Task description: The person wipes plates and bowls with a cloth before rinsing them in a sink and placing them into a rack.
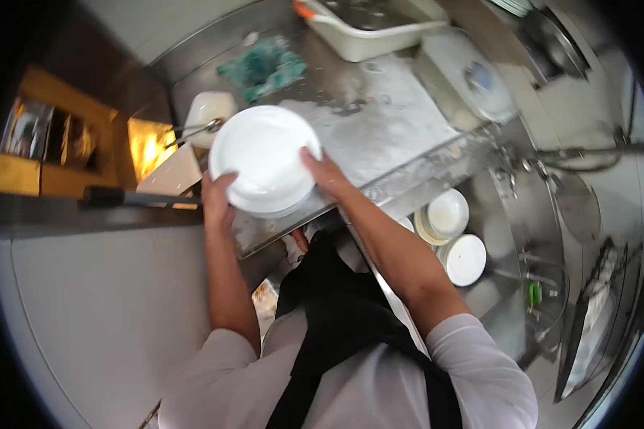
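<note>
A stack of round white plates (265,157) is held level above the near left part of the metal counter. My left hand (217,196) grips its left edge, thumb on top and fingers beneath. On the right edge, my right hand (323,174) holds the stack the same way. Just behind the stack, a small white container (211,109) stands with a metal utensil (213,125) across it. Farther back on the counter lies a crumpled green net or bag (262,68).
A white tub (365,39) holding liquid stands at the back, beside a translucent container (465,79). Stacked bowls (448,213) and a white round dish (465,259) sit in the sink at right. A tap (506,171) is on the sink's edge. A dark bar (132,198) juts in from the left.
</note>
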`<state>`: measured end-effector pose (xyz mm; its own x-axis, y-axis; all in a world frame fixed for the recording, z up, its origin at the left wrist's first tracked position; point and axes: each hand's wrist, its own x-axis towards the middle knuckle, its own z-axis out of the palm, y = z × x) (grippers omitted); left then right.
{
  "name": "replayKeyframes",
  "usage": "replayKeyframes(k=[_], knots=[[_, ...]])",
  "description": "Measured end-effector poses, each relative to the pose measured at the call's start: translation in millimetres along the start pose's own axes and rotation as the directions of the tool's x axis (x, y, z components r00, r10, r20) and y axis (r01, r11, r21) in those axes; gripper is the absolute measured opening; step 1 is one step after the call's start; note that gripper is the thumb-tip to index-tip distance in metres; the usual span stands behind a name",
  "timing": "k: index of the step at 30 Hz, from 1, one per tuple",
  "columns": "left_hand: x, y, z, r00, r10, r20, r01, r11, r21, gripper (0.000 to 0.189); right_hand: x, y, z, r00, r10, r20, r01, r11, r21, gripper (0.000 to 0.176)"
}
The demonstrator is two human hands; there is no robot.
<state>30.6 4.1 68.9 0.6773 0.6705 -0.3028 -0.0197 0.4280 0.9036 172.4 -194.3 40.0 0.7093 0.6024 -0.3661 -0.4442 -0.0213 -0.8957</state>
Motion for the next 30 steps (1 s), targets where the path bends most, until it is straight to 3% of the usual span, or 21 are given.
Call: replayKeyframes(k=[4,6,8,10,12,14,16,18,19,22,23,24,26,27,28,30], knots=[[-40.3,5.1,24.4,0.998,0.018,0.06,-0.016,0.999,-0.029,0.068,-14.9,4.6,-19.6,0.999,-0.041,0.004,0.04,0.985,0.169,0.082],[-53.9,-0.6,26.8,0.991,-0.026,0.128,0.027,1.0,-0.005,0.068,-49.5,-15.9,-38.2,0.996,-0.064,0.068,0.039,0.945,0.326,0.07],[-69.0,-6.3,35.1,0.971,-0.135,0.196,0.134,0.991,0.02,0.069,-76.1,-10.8,-63.6,0.981,-0.157,0.111,0.067,0.82,0.569,0.073],[-80.1,-15.8,53.6,0.936,-0.248,0.248,0.232,0.968,0.092,0.071,-124.4,-9.8,-88.8,0.971,-0.214,0.109,0.103,0.779,0.618,0.074],[-105.2,-20.4,90.5,0.871,-0.286,0.4,0.234,0.956,0.176,0.072,-177.8,-6.0,-120.9,0.974,-0.203,0.102,0.069,0.695,0.716,0.074],[-112.4,-43.1,114.8,0.8,-0.313,0.512,0.191,0.941,0.278,0.073,-219.7,26.3,-152.2,0.979,-0.202,0.017,0.134,0.708,0.694,0.072],[-142.8,-61.9,161.2,0.697,-0.333,0.635,0.167,0.937,0.308,0.072,-288.1,39.8,-174.0,0.957,-0.223,-0.187,0.291,0.695,0.657,0.065],[-166.1,-94.8,194.4,0.591,-0.483,0.646,0.133,0.848,0.512,0.071,-334.0,81.3,-199.7,0.903,-0.239,-0.356,0.428,0.557,0.711,0.065],[-204.4,-104.7,226.3,0.545,-0.467,0.696,0.115,0.864,0.49,0.067,-362.3,93.9,-208.2,0.871,-0.18,-0.457,0.478,0.524,0.705,0.063],[-257.5,-162.1,286.9,0.302,-0.645,0.702,0.203,0.763,0.614,0.067,-441.5,139.7,-245.0,0.766,-0.051,-0.641,0.582,0.479,0.657,0.055],[-294.9,-172.6,311.0,0.256,-0.651,0.714,0.113,0.754,0.647,0.067,-463.7,155.5,-254.3,0.706,-0.033,-0.707,0.659,0.396,0.639,0.053],[-331.1,-186.9,332.9,0.145,-0.598,0.788,0.043,0.8,0.599,0.067,-484.3,171.8,-261.6,0.643,-0.006,-0.766,0.729,0.309,0.61,0.051],[-387.3,-217.7,365.4,-0.002,-0.611,0.792,-0.011,0.792,0.611,0.071,-525.8,203.4,-283.7,0.499,-0.018,-0.867,0.833,0.286,0.473,0.048],[-409.0,-231.1,377.8,-0.086,-0.627,0.774,-0.086,0.779,0.621,0.073,-547.2,220.3,-296.8,0.438,0.048,-0.898,0.851,0.302,0.431,0.048],[-426.2,-235.7,387.0,-0.094,-0.721,0.687,-0.158,0.692,0.704,0.076,-569.8,236.0,-309.3,0.371,0.114,-0.922,0.864,0.32,0.388,0.049],[-453.4,-247.8,395.9,-0.174,-0.71,0.682,-0.242,0.702,0.67,0.079,-613.8,258.2,-332.1,0.27,0.151,-0.951,0.916,0.265,0.302,0.048]])
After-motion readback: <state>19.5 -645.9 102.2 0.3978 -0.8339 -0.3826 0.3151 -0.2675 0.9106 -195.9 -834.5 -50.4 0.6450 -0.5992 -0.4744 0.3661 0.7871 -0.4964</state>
